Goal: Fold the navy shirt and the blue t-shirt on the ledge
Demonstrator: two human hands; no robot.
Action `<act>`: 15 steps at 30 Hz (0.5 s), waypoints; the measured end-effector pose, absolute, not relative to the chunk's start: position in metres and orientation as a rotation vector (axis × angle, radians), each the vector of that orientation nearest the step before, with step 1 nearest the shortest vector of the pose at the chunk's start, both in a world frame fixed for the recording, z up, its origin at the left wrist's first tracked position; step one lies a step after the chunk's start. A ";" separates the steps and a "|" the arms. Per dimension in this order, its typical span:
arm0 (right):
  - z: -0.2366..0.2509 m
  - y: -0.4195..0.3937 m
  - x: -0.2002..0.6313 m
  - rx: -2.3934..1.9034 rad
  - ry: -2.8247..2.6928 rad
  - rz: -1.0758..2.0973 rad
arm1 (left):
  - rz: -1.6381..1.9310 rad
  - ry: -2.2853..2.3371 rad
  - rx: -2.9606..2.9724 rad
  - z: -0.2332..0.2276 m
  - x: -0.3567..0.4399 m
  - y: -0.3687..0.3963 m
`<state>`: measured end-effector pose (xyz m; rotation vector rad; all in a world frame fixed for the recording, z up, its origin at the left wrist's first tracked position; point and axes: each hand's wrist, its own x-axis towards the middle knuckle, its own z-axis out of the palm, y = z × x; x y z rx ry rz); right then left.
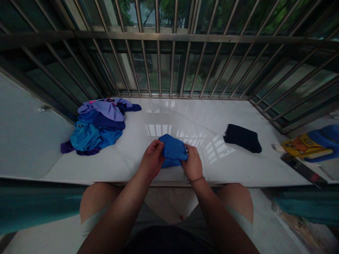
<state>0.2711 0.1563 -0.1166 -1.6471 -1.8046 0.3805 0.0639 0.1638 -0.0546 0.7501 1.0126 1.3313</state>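
Observation:
Between my hands is a blue garment (173, 147), partly folded over, at the near edge of the white tiled ledge (164, 113). My left hand (154, 158) pinches its left edge between thumb and fingers. Around its right edge my right hand (192, 161) is closed, beside a small black-and-white patterned strip. What kind of garment it is cannot be made out. To the left lies a loose heap of clothes (99, 125) in lilac, dark blue, bright blue and purple. A dark navy folded garment (242, 138) rests flat on the right side of the ledge.
Metal window bars (159, 63) rise along the back of the ledge and around its sides. At the far right sit a yellow-and-blue item with a cartoon picture (304, 146) and a dark flat box (302, 169). A pale wall (26, 134) bounds the left side.

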 end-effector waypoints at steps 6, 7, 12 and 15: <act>-0.111 0.162 0.303 -1.894 -1.763 0.372 | 1.272 1.224 0.804 -0.096 0.031 0.154; -0.112 0.161 0.305 -1.927 -1.805 0.373 | 1.204 1.296 0.850 -0.107 0.023 0.153; -0.114 0.153 0.305 -1.965 -1.968 0.347 | 0.949 1.507 1.109 -0.140 0.002 0.148; -0.116 0.151 0.306 -1.924 -2.007 0.360 | 0.992 1.612 1.290 -0.137 0.006 0.147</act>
